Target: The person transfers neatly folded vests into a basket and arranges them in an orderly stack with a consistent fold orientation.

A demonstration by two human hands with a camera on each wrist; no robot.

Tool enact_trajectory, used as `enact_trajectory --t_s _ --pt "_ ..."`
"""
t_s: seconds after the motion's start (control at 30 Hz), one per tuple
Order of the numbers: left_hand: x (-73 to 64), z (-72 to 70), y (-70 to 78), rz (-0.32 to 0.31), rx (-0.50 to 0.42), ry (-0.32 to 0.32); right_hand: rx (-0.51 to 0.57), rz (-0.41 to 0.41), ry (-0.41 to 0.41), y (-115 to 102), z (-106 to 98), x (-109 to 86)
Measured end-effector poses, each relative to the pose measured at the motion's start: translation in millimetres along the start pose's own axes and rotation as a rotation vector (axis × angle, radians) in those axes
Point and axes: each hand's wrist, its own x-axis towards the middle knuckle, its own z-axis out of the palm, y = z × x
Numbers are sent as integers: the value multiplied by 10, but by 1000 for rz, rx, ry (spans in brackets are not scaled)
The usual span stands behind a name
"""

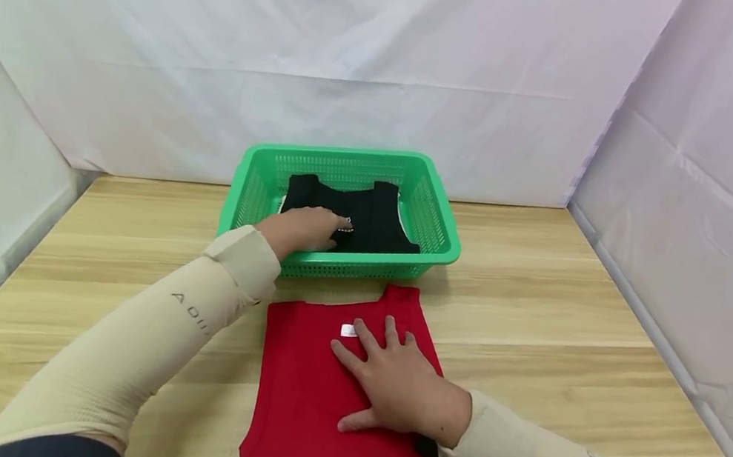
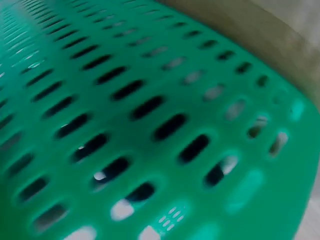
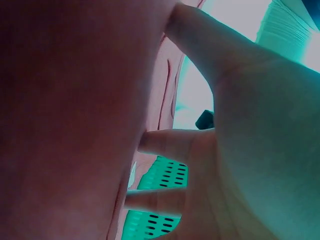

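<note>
A red sleeveless top (image 1: 303,408) with a small white label lies flat on the table. My right hand (image 1: 395,384) rests on it with the fingers spread. In the right wrist view the fingertips of that hand (image 3: 240,115) meet the red cloth (image 3: 75,125). Behind the top stands a green plastic basket (image 1: 370,259) with a folded black sleeveless garment (image 1: 371,210) inside. My left hand (image 1: 302,231) reaches over the basket's front rim and touches the black garment, index finger extended beside a small pale print. Perforated basket wall (image 2: 165,90) fills the left wrist view, hiding that hand there.
The wooden table (image 1: 570,332) extends to both sides of the basket and the red top. White sheeting (image 1: 361,27) hangs behind, and more hangs at left and right. A small black item (image 1: 428,452) shows beneath my right wrist.
</note>
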Motion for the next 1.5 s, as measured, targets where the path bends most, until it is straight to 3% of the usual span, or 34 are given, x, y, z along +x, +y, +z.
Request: enact_trajectory --t_s 0.13,0.27,0.4,0.47,0.57,0.67,0.77,0.83,0.93,1.07,1.27,1.4,1.5 --pt "-194 -126 -16 48 -48 137 15 -5 1 6 14 11" --pt "-502 -246 21 132 -82 312 37 -8 -3 39 15 6" --pt "-866 -211 115 267 -81 498 96 -22 -21 132 -14 -29" --pt "-1043 -132 179 336 -75 544 122 -38 -28 207 -39 -52" --pt "-1263 52 283 419 -68 512 161 -69 -25 345 -78 -77" --pt "-1394 288 362 445 -51 395 206 -108 4 470 -105 -80" --pt "-1426 529 392 431 -3 294 255 -131 60 579 -103 -68" --pt "-1408 669 389 418 30 267 262 -131 111 642 -86 -60" --pt "-1363 817 355 377 28 261 229 -110 193 733 -47 -39" --pt "-1336 948 266 266 -25 248 189 -75 249 825 3 15" --pt "-1312 1065 191 125 -91 210 225 11 198 918 25 68" --pt "-1287 1049 191 65 -120 208 283 56 163 977 22 77" --pt "-1273 1034 178 27 -92 219 326 61 166 1005 25 87"
